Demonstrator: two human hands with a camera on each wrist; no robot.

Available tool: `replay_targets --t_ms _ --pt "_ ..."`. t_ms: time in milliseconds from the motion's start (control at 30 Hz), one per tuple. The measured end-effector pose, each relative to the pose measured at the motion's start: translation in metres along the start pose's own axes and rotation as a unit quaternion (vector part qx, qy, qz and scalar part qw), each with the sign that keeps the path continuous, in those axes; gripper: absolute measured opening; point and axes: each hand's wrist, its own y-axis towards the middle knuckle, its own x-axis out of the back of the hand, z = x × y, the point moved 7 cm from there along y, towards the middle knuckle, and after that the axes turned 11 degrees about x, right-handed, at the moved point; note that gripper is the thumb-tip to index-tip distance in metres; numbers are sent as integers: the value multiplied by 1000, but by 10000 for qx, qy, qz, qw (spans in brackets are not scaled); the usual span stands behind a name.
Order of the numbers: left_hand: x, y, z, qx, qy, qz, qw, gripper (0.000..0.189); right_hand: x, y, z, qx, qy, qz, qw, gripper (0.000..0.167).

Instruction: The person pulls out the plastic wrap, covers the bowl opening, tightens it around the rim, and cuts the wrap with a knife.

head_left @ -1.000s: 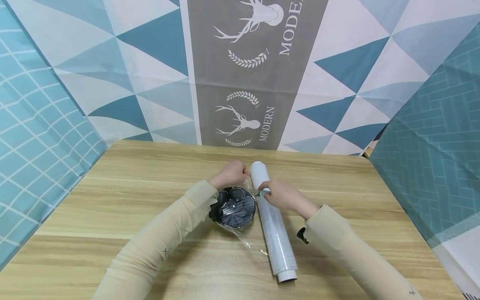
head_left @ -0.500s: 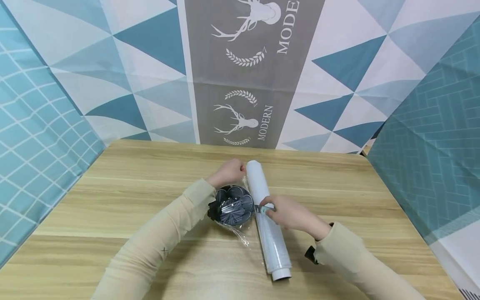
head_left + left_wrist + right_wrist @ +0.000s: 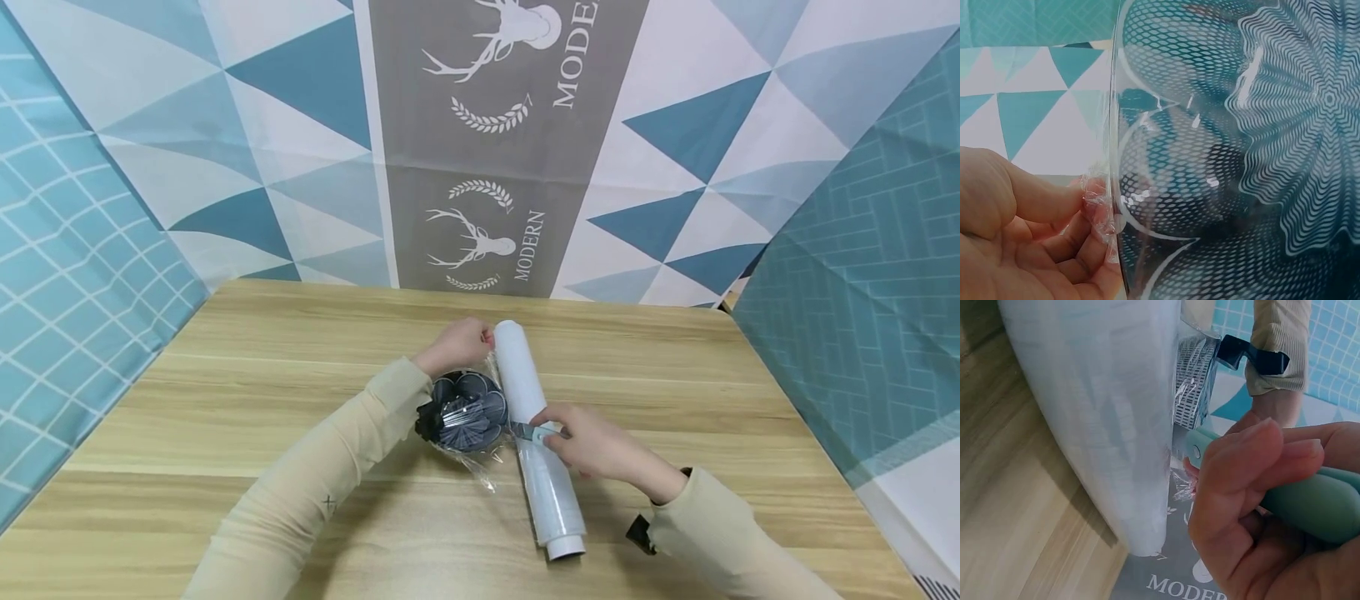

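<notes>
A dark patterned bowl (image 3: 465, 414), covered with clear cling film, sits in the middle of the table. Beyond its rim my left hand (image 3: 459, 343) pinches bunched cling film (image 3: 1099, 203) between thumb and fingers, seen close in the left wrist view. A white roll of cling film (image 3: 517, 358) lies just right of the bowl, pointing away from me. My right hand (image 3: 588, 440) grips mint-green scissors (image 3: 1316, 503) above the roll, their metal blades pointing left into the gap between roll and bowl. Whether the blades are parted is hard to tell.
Wood-grain table (image 3: 285, 400) surrounds the bowl and roll. Patterned cloth (image 3: 322, 167) hangs behind the far edge, and blue tiled cloth panels (image 3: 67, 275) stand at both sides. Loose film (image 3: 480, 473) trails from the bowl's near edge.
My right hand has moved nearer to me along the roll with the scissors. My left hand keeps its pinch on the film in almost the same place.
</notes>
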Motion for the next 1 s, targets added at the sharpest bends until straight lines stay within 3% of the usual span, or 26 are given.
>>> replay_targets --t_ms 267,400,533,767,1000 --pt "-1 2 3 -37 -98 -30 9999 13 -1 21 -3 -284 46 -70 9996 29" --pt "-2 1 4 -2 -184 46 9998 13 -5 24 -6 -179 255 23 9995 28" --pt "0 1 6 133 -378 99 9991 23 -9 15 -7 -81 486 109 9987 29" --pt "2 2 12 353 -606 79 9975 14 -12 -8 0 175 449 53 9988 27" --pt "1 2 11 359 -450 24 9983 15 -24 -30 5 303 539 216 9979 28"
